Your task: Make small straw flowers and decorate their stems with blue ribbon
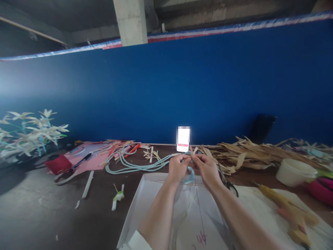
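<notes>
My left hand [178, 167] and my right hand [206, 167] are raised together over a white sheet [145, 205] on the table. Both pinch a small pale straw piece with a light blue ribbon [190, 176] that loops down between them. A thin wire or thread runs from the hands down across the sheet. The fingertips of both hands nearly touch at the piece.
Light blue tubes [135, 166] lie coiled behind the sheet. Dried husks [255, 152] are piled at the right, with a white bowl [295, 172] and scissors [227, 182]. Pale straw flowers [28, 133] stand at the left near a pink sheet [88, 158]. A blue wall closes the back.
</notes>
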`<control>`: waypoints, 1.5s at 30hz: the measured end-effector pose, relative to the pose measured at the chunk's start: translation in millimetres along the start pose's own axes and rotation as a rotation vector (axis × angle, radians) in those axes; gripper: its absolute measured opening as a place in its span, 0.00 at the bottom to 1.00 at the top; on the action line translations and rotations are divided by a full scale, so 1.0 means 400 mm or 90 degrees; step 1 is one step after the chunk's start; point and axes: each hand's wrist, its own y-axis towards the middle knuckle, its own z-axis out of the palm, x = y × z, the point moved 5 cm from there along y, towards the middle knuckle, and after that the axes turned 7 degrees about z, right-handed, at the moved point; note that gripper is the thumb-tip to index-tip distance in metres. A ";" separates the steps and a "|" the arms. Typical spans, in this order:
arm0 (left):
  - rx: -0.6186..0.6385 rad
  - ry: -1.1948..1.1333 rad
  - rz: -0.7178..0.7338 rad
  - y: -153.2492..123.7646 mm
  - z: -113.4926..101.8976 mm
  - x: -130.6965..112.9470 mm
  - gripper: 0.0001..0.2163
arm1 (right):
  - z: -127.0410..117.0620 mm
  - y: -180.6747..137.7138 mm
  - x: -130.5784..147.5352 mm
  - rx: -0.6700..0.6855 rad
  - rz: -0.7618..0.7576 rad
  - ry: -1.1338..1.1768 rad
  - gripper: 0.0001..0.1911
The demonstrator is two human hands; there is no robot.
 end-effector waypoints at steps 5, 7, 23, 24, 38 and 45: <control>0.040 -0.060 -0.029 0.002 0.009 0.019 0.13 | -0.001 -0.003 0.009 -0.007 -0.017 -0.056 0.15; 0.057 -0.089 -0.048 0.002 0.011 0.024 0.14 | -0.002 0.000 0.009 -0.006 -0.012 -0.072 0.15; 0.118 -0.098 -0.082 0.008 0.007 0.056 0.14 | -0.010 0.017 0.013 0.041 0.002 -0.124 0.14; 0.120 -0.098 -0.085 0.009 0.006 0.057 0.14 | -0.009 0.018 0.011 0.049 0.006 -0.121 0.14; 0.070 -0.040 -0.074 0.012 -0.012 0.041 0.12 | 0.003 0.003 0.008 0.094 0.048 -0.079 0.15; 0.070 -0.030 -0.063 0.014 -0.020 0.040 0.12 | 0.007 0.008 -0.001 0.143 0.085 -0.031 0.14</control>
